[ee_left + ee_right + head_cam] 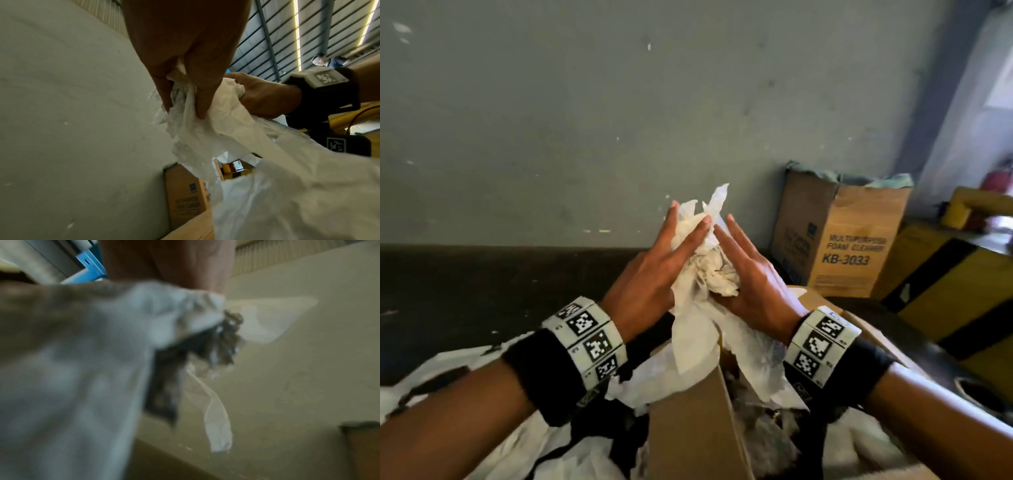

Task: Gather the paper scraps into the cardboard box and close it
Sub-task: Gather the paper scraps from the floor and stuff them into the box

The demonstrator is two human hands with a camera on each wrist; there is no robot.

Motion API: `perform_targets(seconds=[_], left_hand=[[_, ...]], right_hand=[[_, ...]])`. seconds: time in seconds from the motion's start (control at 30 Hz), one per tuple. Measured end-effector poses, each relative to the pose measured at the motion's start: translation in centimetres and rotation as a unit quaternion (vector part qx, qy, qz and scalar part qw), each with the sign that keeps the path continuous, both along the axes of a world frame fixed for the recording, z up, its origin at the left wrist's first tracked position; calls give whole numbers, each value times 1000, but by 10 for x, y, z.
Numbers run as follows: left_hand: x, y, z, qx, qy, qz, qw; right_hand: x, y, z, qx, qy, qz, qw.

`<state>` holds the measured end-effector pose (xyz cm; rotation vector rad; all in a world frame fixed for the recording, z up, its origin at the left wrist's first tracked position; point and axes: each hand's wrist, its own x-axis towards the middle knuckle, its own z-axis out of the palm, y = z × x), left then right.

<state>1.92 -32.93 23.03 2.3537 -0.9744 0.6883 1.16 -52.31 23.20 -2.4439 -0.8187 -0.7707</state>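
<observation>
Scraps (702, 260) pressed between straight fingers of left hand (650, 274) and right hand (750, 277) above open box (688, 428); more outside, closing pending.

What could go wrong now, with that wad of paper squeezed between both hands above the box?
1. The left hand and right hand press the paper wad between mostly straight fingers, so loose tails could slip out.
2. A long strip dangles free and might tear off or land outside the cardboard box.
3. Paper already hangs over the box's edge, which could stop the flaps closing.
</observation>
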Motion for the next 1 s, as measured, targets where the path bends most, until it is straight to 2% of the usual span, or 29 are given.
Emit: perform_targets(seconds=[0.1, 0.17, 0.23, 0.3, 0.37, 0.43, 0.5, 0.57, 0.63, 0.7, 0.77, 0.87, 0.93, 1.0], left_hand=[[7, -68, -9, 12, 38, -9, 999], [12, -110, -20, 50, 84, -9, 995], [15, -141, -34, 104, 125, -15, 987], [18, -159, -49, 172, 171, -18, 970], [21, -166, -62, 239, 252, -37, 937], [22, -165, -68, 303, 342, -64, 887], [24, -164, -69, 354, 380, -65, 852], [26, -162, -64, 354, 363, -58, 860], [28, -155, -60, 325, 308, -38, 893], [34, -143, -60, 294, 260, 18, 919], [43, -129, -65, 304, 273, 92, 908], [53, -116, -77, 341, 341, 169, 860], [58, -115, -87, 325, 339, 168, 867], [62, -114, -96, 282, 306, 170, 894]], right_hand=[[1, -66, -6, -11, 28, -21, 999], [1, -107, -15, -24, 62, -40, 997], [1, -139, -27, -56, 125, -75, 988], [-1, -160, -42, -105, 210, -108, 966], [-3, -173, -57, -169, 310, -112, 929], [-4, -178, -68, -236, 393, -95, 884], [-5, -180, -70, -267, 444, -101, 850], [-6, -182, -64, -254, 450, -124, 848], [-7, -184, -57, -231, 441, -140, 856], [-8, -183, -52, -226, 438, -141, 859], [-10, -176, -52, -241, 453, -129, 848], [-5, -159, -62, -267, 471, -95, 835], [-1, -151, -68, -277, 464, -84, 837], [2, -148, -72, -280, 462, -76, 838]])
